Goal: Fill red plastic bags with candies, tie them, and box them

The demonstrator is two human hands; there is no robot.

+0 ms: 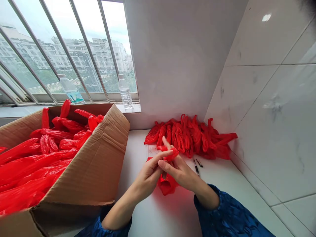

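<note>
Over the white tabletop (148,214), both my hands work on one red plastic bag (168,187). My left hand (149,172) pinches a twisted strand of it. That strand passes around the fingers of my right hand (184,172), whose index finger points up and away. The loose body of the bag hangs below, between the two hands. My fingers partly hide where the strand crosses. Just beyond lies a row of bunched red plastic bags (182,136) against the wall. A printed paper (152,150) shows in part behind my left hand.
At the left stands an open cardboard box (98,164) full of folded red bags (44,161). A black pen (196,168) and its cap (199,163) lie right of my hands. Two clear bottles, one left (70,89) and one right (125,92), stand on the sill by the barred window.
</note>
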